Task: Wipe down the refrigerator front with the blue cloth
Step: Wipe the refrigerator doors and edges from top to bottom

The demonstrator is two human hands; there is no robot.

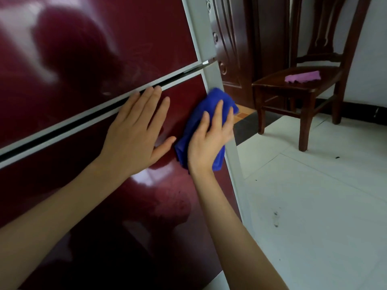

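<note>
A bunched blue cloth [209,105] is pressing flat against the glossy maroon refrigerator front [94,49]. It is lying at the lower door's right edge.

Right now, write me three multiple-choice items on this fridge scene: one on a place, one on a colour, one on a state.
1. Where does the purple cloth lie?
A. on the chair seat
B. on the floor
C. on top of the fridge

2. What colour is the fridge front?
A. white
B. dark red
C. green

3. How is the left hand placed?
A. clenched round a handle
B. hanging free of the fridge
C. flat and open on the fridge front

Answers:
1 A, it rests on the wooden chair seat.
2 B, the glossy panels are dark red with grey trim.
3 C, fingers spread against the lower door, while the right hand presses the blue cloth near the door's right edge.
</note>
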